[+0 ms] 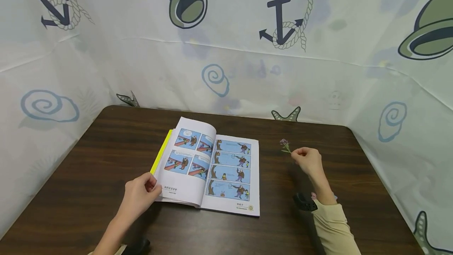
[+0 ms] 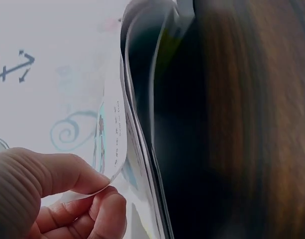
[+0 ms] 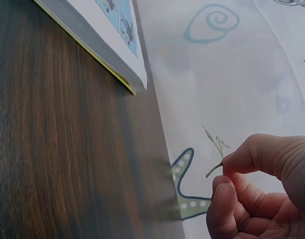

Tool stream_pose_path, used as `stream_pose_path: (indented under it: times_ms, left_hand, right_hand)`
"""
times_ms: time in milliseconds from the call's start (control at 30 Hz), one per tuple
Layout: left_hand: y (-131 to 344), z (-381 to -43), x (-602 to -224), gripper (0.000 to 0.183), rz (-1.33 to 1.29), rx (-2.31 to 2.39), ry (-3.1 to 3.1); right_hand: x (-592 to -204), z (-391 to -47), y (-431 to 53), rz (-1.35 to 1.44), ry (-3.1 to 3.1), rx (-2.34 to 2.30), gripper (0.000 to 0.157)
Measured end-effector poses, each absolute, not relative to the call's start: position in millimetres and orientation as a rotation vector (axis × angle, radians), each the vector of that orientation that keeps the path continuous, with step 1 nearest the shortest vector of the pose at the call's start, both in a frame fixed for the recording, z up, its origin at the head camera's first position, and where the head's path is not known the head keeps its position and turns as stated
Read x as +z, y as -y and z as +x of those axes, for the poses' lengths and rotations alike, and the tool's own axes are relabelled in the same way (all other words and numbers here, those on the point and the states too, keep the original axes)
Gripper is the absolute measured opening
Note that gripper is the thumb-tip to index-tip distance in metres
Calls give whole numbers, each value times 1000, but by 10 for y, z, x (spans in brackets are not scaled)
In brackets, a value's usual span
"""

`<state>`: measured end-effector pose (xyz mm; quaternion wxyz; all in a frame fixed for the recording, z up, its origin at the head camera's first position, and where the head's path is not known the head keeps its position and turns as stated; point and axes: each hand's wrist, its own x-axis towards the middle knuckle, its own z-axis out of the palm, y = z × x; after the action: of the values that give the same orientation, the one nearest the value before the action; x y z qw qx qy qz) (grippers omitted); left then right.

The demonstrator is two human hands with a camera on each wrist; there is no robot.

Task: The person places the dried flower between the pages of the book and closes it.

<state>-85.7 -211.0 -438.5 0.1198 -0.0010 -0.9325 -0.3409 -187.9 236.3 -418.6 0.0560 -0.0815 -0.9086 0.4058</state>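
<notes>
An open comic book point(image 1: 231, 206) with a yellow cover edge lies on the dark wooden table. My left hand point(image 1: 139, 193) pinches the lower left corner of its left page between thumb and fingers. In the left wrist view that page point(image 2: 115, 134) bends up, apart from the pages under it. To the right of the book, my right hand point(image 1: 308, 161) holds a small flower sprig point(image 1: 284, 143) by its stem, over the table. Purple blossoms top the sprig in the head view. The right wrist view shows its thin green leaves point(image 3: 219, 144) and stem end at the thumb tip.
The brown table point(image 1: 88, 168) has rounded far corners. Behind it and at both sides hangs a white cloth point(image 1: 152, 70) printed with anchors, shells and starfish. A black strap device point(image 1: 305, 202) sits at the right wrist.
</notes>
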Motion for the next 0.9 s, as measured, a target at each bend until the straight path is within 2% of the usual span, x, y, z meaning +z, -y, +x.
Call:
stream_pose_path:
  times_ms: [900]
  left_hand:
    - [2312,-929,-4521,14,122,-969,2928]
  right_hand:
    - [-4169,-1905,-2030,-196,2680,1363,11]
